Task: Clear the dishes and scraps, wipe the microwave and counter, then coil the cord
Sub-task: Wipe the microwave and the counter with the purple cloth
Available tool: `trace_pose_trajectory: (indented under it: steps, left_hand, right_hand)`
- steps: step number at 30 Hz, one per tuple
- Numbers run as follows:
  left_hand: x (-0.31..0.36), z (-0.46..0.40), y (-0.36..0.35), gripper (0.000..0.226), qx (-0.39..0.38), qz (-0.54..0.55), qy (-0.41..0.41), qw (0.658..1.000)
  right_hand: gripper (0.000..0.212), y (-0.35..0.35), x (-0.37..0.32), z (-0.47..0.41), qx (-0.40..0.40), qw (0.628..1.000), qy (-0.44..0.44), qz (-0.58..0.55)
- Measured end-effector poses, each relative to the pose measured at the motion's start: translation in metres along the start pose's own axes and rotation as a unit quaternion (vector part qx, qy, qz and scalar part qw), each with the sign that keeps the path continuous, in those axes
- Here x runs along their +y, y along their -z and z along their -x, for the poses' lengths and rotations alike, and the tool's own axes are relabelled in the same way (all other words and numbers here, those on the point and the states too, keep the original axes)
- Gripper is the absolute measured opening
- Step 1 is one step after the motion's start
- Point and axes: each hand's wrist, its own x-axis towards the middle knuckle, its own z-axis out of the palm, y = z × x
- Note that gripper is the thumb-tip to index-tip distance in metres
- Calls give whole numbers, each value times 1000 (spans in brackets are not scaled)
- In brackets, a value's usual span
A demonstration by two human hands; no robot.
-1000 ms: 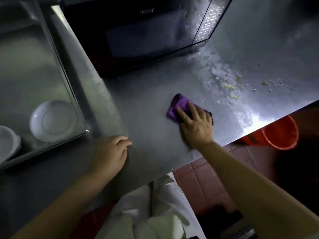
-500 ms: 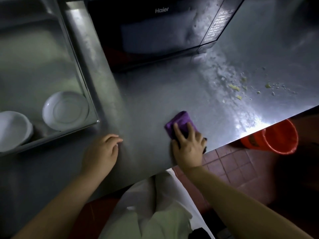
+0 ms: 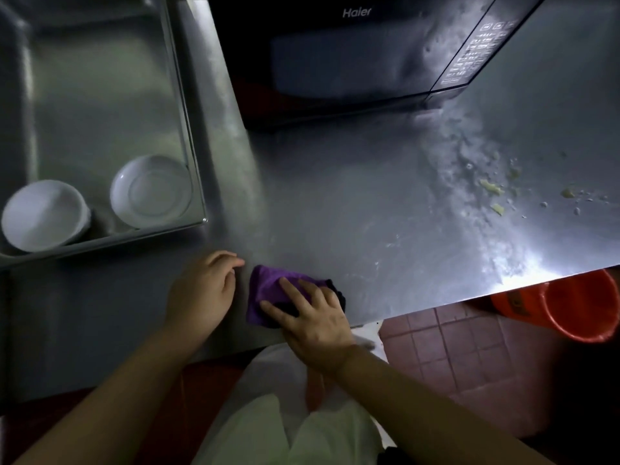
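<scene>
A purple cloth (image 3: 268,283) lies on the steel counter (image 3: 352,196) near its front edge. My right hand (image 3: 312,313) presses flat on the cloth with straight, spread fingers. Just left of the cloth, my left hand (image 3: 201,293) rests on the counter with loosely curled fingers and holds nothing. A black microwave (image 3: 352,52) stands at the back, its door smeared. Pale food scraps (image 3: 493,193) and wet streaks lie on the counter to the right. Two white bowls (image 3: 151,191) (image 3: 43,214) sit in the sink (image 3: 100,95) at the left.
An orange bucket (image 3: 577,303) stands on the red tiled floor (image 3: 469,357) below the counter's right front edge. A white garment (image 3: 295,424) shows at the bottom. The cord is not in view.
My right hand has slid the purple cloth leftward and toward the front edge, ending beside my left hand. The left hand has stayed in place on the counter.
</scene>
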Motion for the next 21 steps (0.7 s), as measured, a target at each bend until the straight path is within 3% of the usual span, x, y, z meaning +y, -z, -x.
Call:
trace_pose_trajectory:
  steps: [4, 8, 12, 17, 21]
  left_hand:
    - [31, -13, -6, 23, 27, 2, 7, 1000]
    - [51, -23, -12, 33, 39, 15, 46, 998]
    - [62, -22, -21, 28, 75, 27, 107, 991]
    - [76, -16, -37, 29, 122, 27, 136, 983]
    - [92, -13, -55, 29, 149, 48, 177, 972]
  right_hand:
    - [55, 8, 58, 22, -14, 998, 49, 28]
    - [69, 16, 93, 11, -40, 985, 163, 45]
    - [54, 26, 114, -50, -19, 969, 242, 35]
    - [46, 44, 132, -147, -25, 965, 258, 44]
    - [50, 57, 163, -216, -6, 983, 168, 70]
